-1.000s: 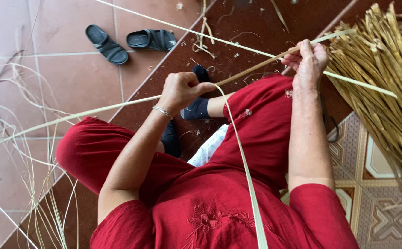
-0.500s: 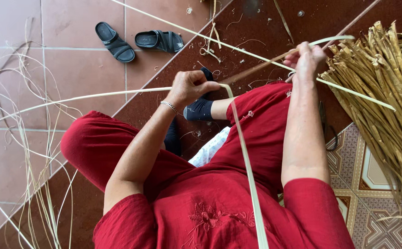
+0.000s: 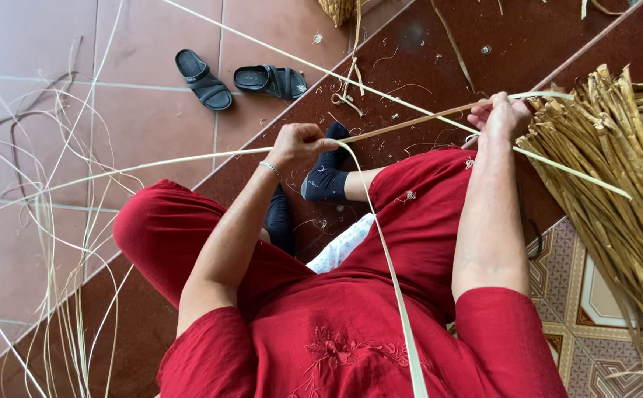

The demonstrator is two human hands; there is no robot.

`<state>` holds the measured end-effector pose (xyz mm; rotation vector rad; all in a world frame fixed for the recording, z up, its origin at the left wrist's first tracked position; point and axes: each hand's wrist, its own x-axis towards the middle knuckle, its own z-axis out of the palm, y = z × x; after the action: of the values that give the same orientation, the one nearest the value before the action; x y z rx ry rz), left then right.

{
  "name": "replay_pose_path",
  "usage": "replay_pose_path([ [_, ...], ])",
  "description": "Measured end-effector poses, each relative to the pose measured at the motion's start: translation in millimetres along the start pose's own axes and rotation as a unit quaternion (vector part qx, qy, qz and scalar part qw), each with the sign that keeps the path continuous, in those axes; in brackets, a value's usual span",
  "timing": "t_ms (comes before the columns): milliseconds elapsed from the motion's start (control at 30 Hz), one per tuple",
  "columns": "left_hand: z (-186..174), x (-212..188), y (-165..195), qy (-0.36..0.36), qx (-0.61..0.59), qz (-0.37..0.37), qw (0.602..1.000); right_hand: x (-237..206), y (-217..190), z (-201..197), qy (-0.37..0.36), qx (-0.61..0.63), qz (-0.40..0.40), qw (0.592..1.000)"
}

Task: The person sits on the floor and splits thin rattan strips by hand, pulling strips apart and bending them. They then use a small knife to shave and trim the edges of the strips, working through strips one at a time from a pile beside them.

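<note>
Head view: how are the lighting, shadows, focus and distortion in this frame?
Head view: soft, even daylight with faint shadows; a dull sheen on the dark red floor; left hand, right hand and cane strip sharp; wide-angle bending near the edges.

Seated on the floor (image 3: pixel 144 147), legs folded. Left hand (image 3: pixel 301 144) and right hand (image 3: pixel 504 116) raised ahead of the knees, well apart, joined by a cane (image 3: pixel 417 120) running between them. A strip (image 3: pixel 391 273) trailing from the left hand back across the lap. Bundle of strips (image 3: pixel 616 191) lying just right of the right hand. Loose strands (image 3: pixel 56 243) spread over the floor at left. 2 sandals (image 3: pixel 236 81) side by side farther ahead, left of centre. Socked foot (image 3: pixel 326 177) below the cane, between the hands.
</note>
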<state>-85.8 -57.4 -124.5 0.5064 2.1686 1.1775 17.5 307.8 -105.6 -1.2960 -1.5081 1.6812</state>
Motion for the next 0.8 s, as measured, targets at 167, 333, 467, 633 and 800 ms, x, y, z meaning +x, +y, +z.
replay_pose_path([
  [167, -4.3, 3.4, -0.6, -0.003, -0.119, -0.038, 0.992, -32.3, -4.0, -6.6, -0.242, 0.191, -0.014, 0.951],
  [333, 19.2, 19.1, 9.2, 0.052, -0.051, 0.036, 0.997, -85.0, 27.6, 9.8, -0.468, 0.217, 0.049, 0.855],
  [467, 35.6, 14.7, 36.6, 0.105, 0.034, 0.139, 0.984, -109.5, 44.9, 24.3, -0.46, 0.217, 0.168, 0.845],
  [633, 35.9, -23.4, 99.7, 0.152, 0.089, 0.28, 0.944, -138.5, 28.1, 5.6, -0.463, 0.292, 0.028, 0.836],
  [800, 8.5, -115.1, 178.3, 0.124, 0.071, 0.452, 0.88, -205.2, -48.7, -30.2, -0.463, 0.326, -0.167, 0.807],
])
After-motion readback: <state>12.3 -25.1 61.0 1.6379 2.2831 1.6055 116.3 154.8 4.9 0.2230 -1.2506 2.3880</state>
